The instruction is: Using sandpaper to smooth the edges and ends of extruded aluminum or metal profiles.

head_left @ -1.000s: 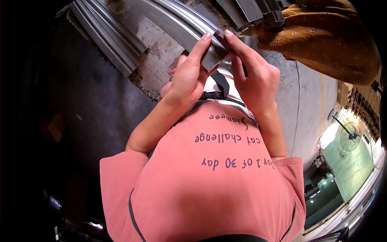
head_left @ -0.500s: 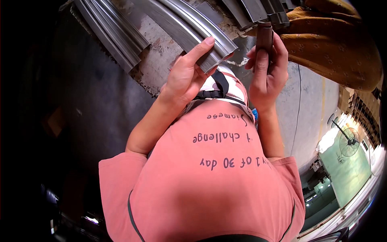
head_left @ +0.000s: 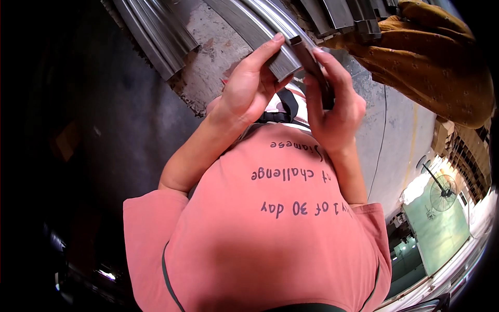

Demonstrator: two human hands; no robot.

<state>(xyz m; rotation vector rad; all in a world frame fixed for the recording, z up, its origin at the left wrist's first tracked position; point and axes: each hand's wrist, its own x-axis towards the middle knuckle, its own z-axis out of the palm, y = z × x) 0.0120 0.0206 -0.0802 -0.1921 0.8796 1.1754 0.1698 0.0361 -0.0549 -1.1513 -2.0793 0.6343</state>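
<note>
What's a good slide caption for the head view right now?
The left hand grips the end of a grooved metal profile; the right hand holds a dark brown block at that end.

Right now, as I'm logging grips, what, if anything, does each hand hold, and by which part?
The left hand holds the ridged metal profile by its near end; the right hand holds the dark brown block by its long sides.

A metal bar [head_left: 254, 28] is lying ahead, its near end sitting between the left grip [head_left: 245, 87] and the right grip [head_left: 339, 104]. A block [head_left: 312, 63] is resting in the right grip, at that end's right side. More bars [head_left: 154, 39] are lying to the left. Other bars [head_left: 337, 14] are lying ahead to the right, next to a cloth [head_left: 426, 75].
</note>
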